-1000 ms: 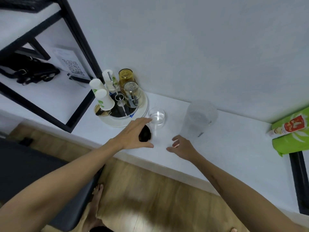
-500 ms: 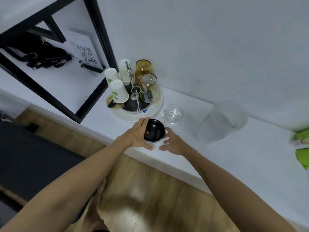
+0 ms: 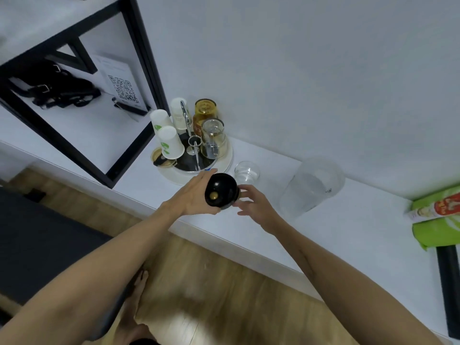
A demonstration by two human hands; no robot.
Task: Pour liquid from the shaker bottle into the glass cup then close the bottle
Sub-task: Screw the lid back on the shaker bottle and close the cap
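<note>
Lid [image 3: 220, 194]: black, raised off the desk [image 3: 336, 227], gripped by left hand [image 3: 193, 199]; right hand [image 3: 251, 201] fingers spread, touching its edge. Bottle [image 3: 312, 186] open, well right; cup [image 3: 247, 171] just behind. Advice: carry lid level, seat squarely, then twist. Half a second ago: lid lay lower, underside up.

lid [image 3: 221, 193] btwn hands; cup [image 3: 246, 172] behind; bottle [image 3: 314, 185] right

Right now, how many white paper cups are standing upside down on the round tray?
3. One at the tray's left front, one behind it further left, one at the back by the metal hook. Others may be hidden behind the glasses.
</note>
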